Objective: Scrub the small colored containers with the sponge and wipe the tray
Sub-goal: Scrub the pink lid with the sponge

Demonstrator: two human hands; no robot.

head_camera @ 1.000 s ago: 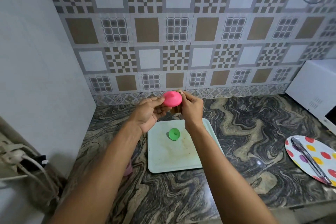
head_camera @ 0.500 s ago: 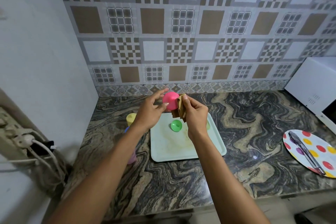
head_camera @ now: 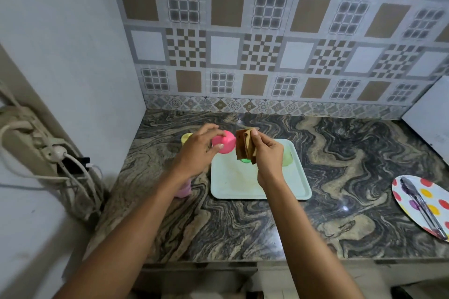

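Press the folded brown sponge (head_camera: 245, 147) flat to the pink container (head_camera: 224, 142) and turn the container in your fingers, so every side gets scrubbed, inside too. Your left hand (head_camera: 198, 153) curls fingers and thumb round that container, lifted above the 11 o'clock corner of the tray (head_camera: 233, 182). Your right hand (head_camera: 268, 155) pinches the sponge just at the container's 3 o'clock; whether the two touch is unclear. Below, the tray rests on the tabletop (head_camera: 340, 177), with a green container (head_camera: 243, 160) peeping from under the sponge and a pale green container (head_camera: 288, 156) at the tray's 1 o'clock. A yellow container (head_camera: 186, 138) stands off the tray at its 10 o'clock.
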